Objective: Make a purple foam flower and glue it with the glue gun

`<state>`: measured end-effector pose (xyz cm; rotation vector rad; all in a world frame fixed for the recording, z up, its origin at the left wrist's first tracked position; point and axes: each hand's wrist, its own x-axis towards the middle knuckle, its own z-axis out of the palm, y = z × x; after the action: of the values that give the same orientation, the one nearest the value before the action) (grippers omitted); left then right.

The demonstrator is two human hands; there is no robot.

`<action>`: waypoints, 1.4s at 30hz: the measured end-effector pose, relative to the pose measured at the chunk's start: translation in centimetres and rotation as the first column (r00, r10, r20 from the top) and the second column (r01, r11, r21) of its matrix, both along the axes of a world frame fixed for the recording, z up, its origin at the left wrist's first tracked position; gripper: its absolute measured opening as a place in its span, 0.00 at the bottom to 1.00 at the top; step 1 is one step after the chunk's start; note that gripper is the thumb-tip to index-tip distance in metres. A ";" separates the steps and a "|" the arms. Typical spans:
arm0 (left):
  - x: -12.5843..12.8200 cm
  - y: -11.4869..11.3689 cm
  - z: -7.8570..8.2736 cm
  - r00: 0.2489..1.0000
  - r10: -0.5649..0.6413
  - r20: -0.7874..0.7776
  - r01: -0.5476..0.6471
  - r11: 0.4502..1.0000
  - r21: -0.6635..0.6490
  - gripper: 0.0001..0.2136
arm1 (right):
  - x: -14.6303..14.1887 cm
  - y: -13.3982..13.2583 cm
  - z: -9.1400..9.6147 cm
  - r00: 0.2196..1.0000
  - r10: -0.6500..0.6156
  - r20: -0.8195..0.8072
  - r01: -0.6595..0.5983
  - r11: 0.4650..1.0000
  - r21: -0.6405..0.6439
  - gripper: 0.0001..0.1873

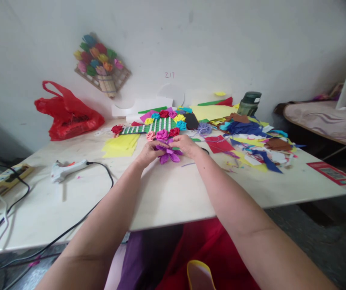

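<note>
My left hand point(148, 153) and my right hand point(185, 144) meet near the middle of the pale table point(166, 193), both closed around a purple paper flower point(169, 154) whose petals stick out below the fingers. Just beyond it lies a green and white woven paper mat point(148, 127) edged with small red, pink, yellow and blue paper roses. The fingertips are partly hidden by the flower.
A white glue gun point(65, 168) with a black cord lies at the left, near a power strip point(2, 181). A red plastic bag point(67, 112) sits at the back left. Yellow paper sheets point(121, 146), a heap of coloured scraps point(251, 141) and a green bottle point(249, 103) lie beyond.
</note>
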<state>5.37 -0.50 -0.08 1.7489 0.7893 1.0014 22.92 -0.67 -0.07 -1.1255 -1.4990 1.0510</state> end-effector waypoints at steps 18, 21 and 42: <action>0.4 -0.4 0.1 0.994 0.053 0.094 -0.038 0.988 -0.148 0.11 | -0.6 0.8 -0.5 0.980 -0.197 -0.025 0.198 0.979 0.040 0.08; 0.4 -0.4 0.1 0.994 0.027 0.110 -0.014 0.993 -0.115 0.13 | -0.7 0.2 -0.1 0.979 -0.147 -0.141 0.139 0.988 -0.065 0.09; -0.2 0.1 -0.3 0.995 -0.074 0.063 0.078 0.995 -0.057 0.13 | -0.4 -0.3 0.3 0.978 0.023 -0.207 -0.059 0.984 -0.168 0.05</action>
<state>5.14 -0.36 -0.40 1.6770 0.7018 0.9662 22.48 -0.99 0.23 -1.0725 -1.2918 1.3054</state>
